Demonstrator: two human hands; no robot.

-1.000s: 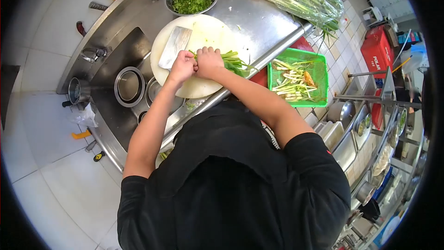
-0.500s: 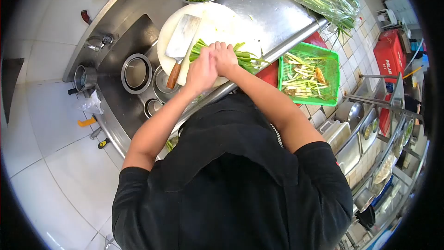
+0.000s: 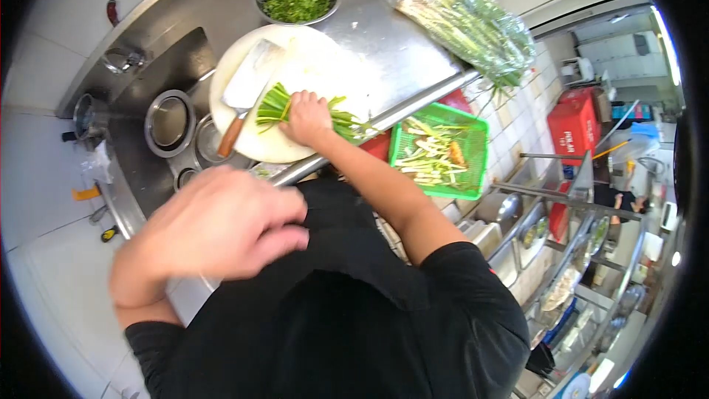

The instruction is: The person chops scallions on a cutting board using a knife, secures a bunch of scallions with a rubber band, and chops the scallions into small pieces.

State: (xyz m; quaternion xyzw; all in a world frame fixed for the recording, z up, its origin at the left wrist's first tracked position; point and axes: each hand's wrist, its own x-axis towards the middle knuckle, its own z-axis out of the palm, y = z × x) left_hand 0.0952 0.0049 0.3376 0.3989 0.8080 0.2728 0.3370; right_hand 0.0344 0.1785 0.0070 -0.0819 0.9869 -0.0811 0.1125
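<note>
A bunch of green leafy stalks [image 3: 275, 107] lies across the round white chopping board [image 3: 229, 59]. My right hand [image 3: 306, 120] is closed over the bunch and presses it on the board. My left hand [image 3: 221, 222] is raised near the camera, blurred by motion, loosely curled with thumb and forefinger apart and nothing visible in it. A cleaver [image 3: 249, 87] rests flat on the board's left side, its wooden handle over the edge. Behind the board stands a metal bowl [image 3: 258, 1] of chopped greens [image 3: 297, 0].
Long green onions in a clear bag [image 3: 465, 22] lie at the counter's back right. A green basket [image 3: 480, 177] of cut stalks stands beyond the steel edge. Pans [image 3: 168, 124] sit in the sink at left, below a tap [image 3: 122, 60]. Metal shelving [image 3: 576, 199] stands at right.
My left hand has let go of the greens and moved back toward my body and up. My right hand stays on them. The view has shifted, and the cleaver handle is uncovered since the earliest frame.
</note>
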